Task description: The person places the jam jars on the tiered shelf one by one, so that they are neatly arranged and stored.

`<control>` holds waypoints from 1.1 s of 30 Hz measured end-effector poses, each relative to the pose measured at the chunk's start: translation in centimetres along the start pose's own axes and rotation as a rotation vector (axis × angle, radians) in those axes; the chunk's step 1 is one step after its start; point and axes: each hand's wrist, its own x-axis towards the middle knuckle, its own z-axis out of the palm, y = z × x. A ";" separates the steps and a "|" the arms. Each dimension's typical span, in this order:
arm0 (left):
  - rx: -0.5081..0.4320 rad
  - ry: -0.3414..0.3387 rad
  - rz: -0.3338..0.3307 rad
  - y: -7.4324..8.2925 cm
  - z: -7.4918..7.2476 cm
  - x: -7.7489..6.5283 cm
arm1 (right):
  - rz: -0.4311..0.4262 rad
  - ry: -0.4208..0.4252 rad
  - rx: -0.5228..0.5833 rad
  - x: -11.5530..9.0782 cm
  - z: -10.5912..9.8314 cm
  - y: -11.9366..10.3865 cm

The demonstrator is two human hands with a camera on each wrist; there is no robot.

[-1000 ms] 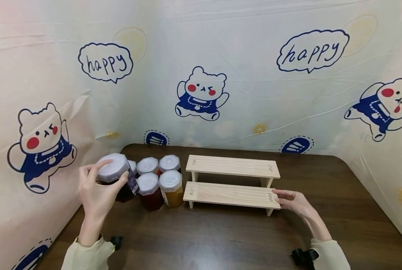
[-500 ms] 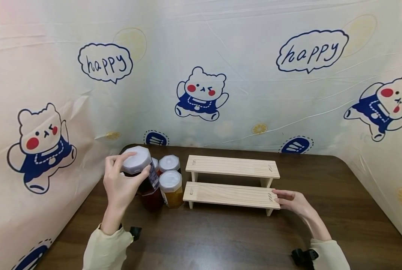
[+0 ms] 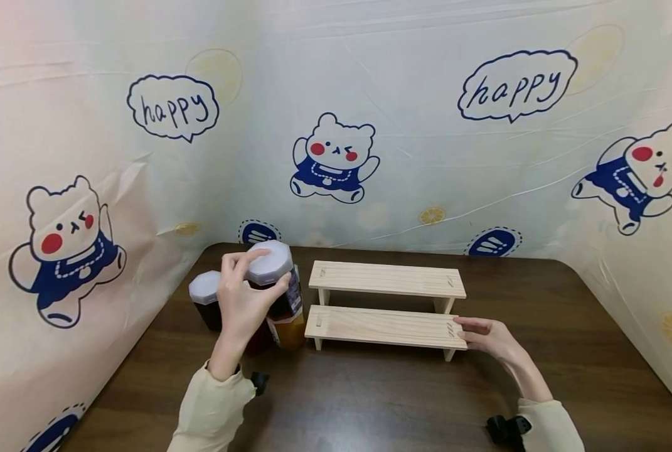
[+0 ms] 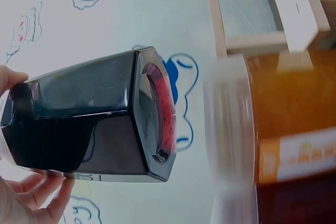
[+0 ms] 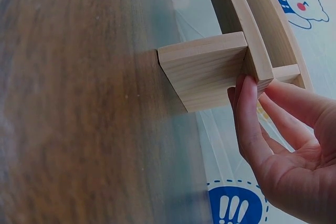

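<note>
My left hand [image 3: 240, 304] grips an octagonal jar [image 3: 270, 260] by its sides just under the pale lid. In the left wrist view this dark jar [image 4: 84, 124] is clear of the table, its base showing a red rim. It hangs over the jars on the table and hides some of them in the head view. Below it stand an amber jar [image 3: 288, 333] and a dark red jar [image 3: 259, 340], partly covered by my hand. My right hand [image 3: 496, 342] pinches the right end of the lower wooden shelf [image 3: 386, 325] between thumb and fingers.
Behind the lower shelf stands a higher wooden shelf [image 3: 389, 278], parallel to it. Another dark jar [image 3: 206, 290] with a pale lid stands left of my left hand. The brown table [image 3: 369, 402] meets a printed curtain [image 3: 415, 144] at the back and sides.
My left hand has carried the jar rightward, over the other jars toward the shelves. A jar at the left has come into view behind it. My right hand stays on the lower shelf.
</note>
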 end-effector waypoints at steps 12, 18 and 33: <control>-0.069 -0.093 -0.002 1.8 3.6 -0.5 | 0.001 -0.002 -0.003 0.0 0.0 0.0; -0.083 -0.131 -0.009 2.9 5.7 -0.8 | 0.012 -0.002 -0.007 0.1 0.0 0.1; -0.133 -0.173 0.014 5.6 10.1 -2.0 | -0.006 -0.008 0.007 0.0 -0.1 0.1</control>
